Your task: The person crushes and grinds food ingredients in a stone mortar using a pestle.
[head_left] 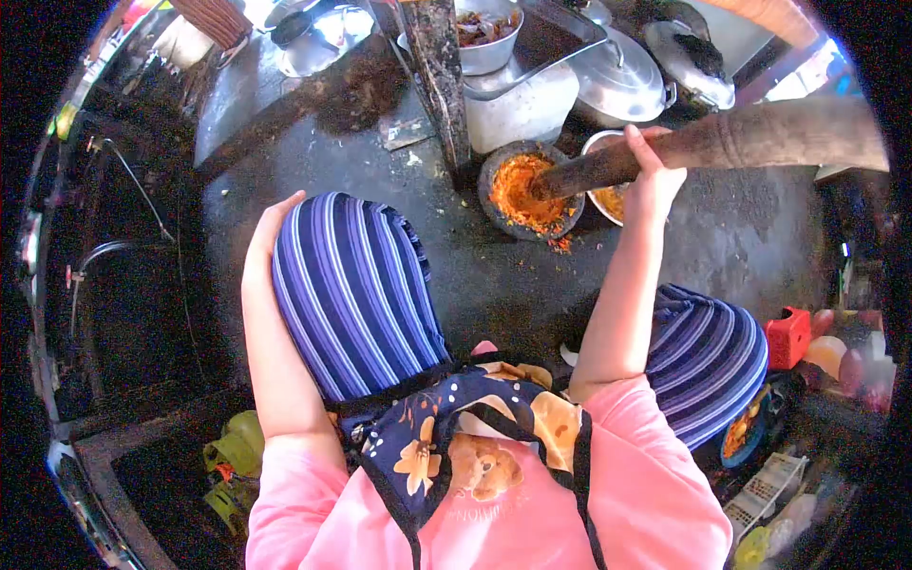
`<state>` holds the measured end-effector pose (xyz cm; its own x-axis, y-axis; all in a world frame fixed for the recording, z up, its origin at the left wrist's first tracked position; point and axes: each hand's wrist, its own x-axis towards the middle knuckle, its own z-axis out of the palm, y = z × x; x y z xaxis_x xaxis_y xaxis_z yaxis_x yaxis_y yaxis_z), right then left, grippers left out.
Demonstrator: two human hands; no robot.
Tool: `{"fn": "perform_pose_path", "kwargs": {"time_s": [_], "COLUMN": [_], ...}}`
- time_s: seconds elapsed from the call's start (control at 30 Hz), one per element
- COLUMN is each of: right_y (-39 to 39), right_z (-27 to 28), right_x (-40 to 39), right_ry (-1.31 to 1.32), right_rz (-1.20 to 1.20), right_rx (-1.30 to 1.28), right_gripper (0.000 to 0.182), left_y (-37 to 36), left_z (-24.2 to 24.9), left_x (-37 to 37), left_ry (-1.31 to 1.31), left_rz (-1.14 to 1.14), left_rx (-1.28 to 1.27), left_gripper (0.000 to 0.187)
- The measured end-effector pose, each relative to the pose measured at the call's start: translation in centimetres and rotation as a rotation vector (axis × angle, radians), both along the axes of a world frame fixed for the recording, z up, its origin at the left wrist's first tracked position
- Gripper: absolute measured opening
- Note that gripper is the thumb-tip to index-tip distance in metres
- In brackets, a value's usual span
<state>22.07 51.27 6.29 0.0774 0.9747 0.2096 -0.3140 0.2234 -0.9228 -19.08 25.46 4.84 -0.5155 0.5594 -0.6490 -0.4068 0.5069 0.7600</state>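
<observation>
Step judged: pounding. Right hand [655,171] grasped pestle [750,142], tip in orange paste [514,190] inside mortar [486,179]; left hand [277,217] lay against knee [351,294], finger state unclear. Next move likely needed firm downward pressing.

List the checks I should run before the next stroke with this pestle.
1. Right hand closed around the pestle: ok.
2. Pestle end inside the mortar: ok, it meets the orange paste.
3. Left hand clear of the mortar: ok, it is at the left knee.
4. All paste contained: not ok, bits lie outside the rim.
5. Mortar steady: cannot tell from one still.
6. Paste fine enough: cannot tell, too small to judge.
</observation>
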Motion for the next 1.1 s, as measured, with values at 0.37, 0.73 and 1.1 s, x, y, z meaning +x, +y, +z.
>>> {"fn": "perform_pose_path", "kwargs": {"time_s": [0.37,0.73,1.1], "right_y": [-0.4,-2.2,0.8], "right_z": [-4.5,-12.7,-10.5], "right_x": [-1.5,-4.0,-3.7], "right_ry": [0.025,-0.132,-0.438], "right_rz": [-0.121,-0.036,-0.063], "right_rx": [0.024,-0.188,0.106], "right_gripper": [0.022,0.020,0.032], "left_y": [-0.6,0.6,0.9], "left_z": [0.5,3.7,0.9], "left_x": [0.8,5.0,2.0], "left_ry": [0.066,-0.021,0.199], "left_rz": [0.020,0.167,0.009], "left_rx": [-0.009,-0.005,-0.002], "left_gripper": [0.034,0.032,0.034]}}
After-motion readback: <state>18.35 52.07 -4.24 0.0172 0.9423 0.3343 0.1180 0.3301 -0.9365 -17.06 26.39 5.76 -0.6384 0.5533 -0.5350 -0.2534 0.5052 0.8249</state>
